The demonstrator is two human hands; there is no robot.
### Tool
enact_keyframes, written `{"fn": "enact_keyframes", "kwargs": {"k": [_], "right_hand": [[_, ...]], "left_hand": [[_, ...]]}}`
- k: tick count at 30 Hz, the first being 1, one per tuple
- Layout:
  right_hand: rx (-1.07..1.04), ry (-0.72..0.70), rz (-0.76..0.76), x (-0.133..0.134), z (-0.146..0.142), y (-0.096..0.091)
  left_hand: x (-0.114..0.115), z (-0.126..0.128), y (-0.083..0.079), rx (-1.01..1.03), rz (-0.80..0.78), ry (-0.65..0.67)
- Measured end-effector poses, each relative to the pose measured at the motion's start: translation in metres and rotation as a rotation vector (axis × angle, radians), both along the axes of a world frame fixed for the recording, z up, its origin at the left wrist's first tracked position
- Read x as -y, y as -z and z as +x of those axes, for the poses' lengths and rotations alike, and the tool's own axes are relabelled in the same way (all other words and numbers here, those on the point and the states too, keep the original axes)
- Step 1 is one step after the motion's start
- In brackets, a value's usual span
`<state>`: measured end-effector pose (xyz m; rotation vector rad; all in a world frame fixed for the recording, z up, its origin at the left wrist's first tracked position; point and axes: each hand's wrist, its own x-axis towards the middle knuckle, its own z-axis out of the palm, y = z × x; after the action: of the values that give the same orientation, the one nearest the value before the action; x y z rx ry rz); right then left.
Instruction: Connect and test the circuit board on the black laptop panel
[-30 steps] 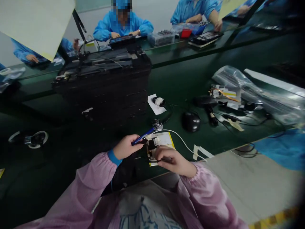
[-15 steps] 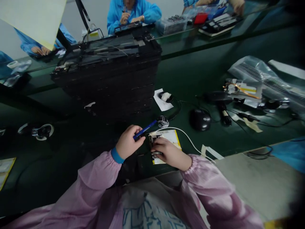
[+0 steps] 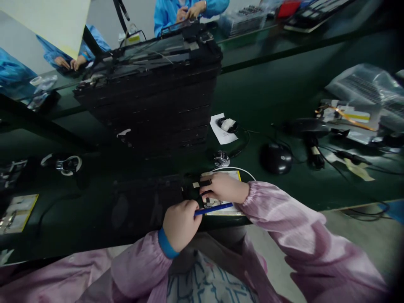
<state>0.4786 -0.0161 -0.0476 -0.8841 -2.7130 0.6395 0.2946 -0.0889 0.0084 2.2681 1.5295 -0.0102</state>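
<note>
My left hand (image 3: 181, 224), with a blue band at the wrist, is closed around a slim blue pen-like stick (image 3: 214, 209). The stick points right, across the near part of a yellow-edged white sheet (image 3: 236, 209). Over this sheet my right hand (image 3: 223, 187) has its fingers pinched together at a small dark piece, whose kind I cannot make out. Beside those fingertips shows a small pale square (image 3: 196, 184). Left of both hands a flat dark panel (image 3: 145, 202) lies on the table.
A tall stack of black panels (image 3: 151, 109) stands ahead. To the right are a black mouse (image 3: 276, 158), cables and a clear plastic bag (image 3: 362, 84). A metal tape dispenser-like item (image 3: 221, 158) sits beyond the sheet. Blue-sleeved people (image 3: 189, 14) work across the table.
My left hand has come nearer to me, and the blue stick now lies below my right hand instead of pointing up and away. My right hand stays over the sheet. The view has shifted left.
</note>
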Motion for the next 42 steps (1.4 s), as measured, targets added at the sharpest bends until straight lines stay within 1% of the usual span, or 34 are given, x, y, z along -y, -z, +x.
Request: {"fn": "enact_keyframes", "kwargs": {"k": [3,7,11,18,26,38,42], "right_hand": [[0.022,-0.02,-0.025,-0.003,0.001,-0.001],[-0.012,-0.051,-0.008,-0.005,0.002,0.002],[-0.019,-0.068,0.009,-0.005,0.004,0.006],[-0.015,-0.076,0.018,-0.004,0.005,0.007],[-0.007,-0.094,0.119,-0.001,0.005,0.007],[0.018,-0.117,0.122,0.001,0.004,0.001],[-0.009,-0.101,0.096,0.0,0.003,0.002]], "left_hand": [[-0.005,0.013,0.009,-0.202,0.022,0.041],[-0.005,0.024,0.012,-0.297,0.028,0.052],[-0.002,0.026,0.013,-0.307,0.031,0.044],[-0.001,0.029,0.016,-0.315,0.016,0.044],[-0.003,0.032,0.013,-0.322,-0.018,0.027],[-0.005,0.033,0.01,-0.345,-0.067,-0.002],[-0.005,0.032,0.011,-0.351,-0.059,-0.004]]}}
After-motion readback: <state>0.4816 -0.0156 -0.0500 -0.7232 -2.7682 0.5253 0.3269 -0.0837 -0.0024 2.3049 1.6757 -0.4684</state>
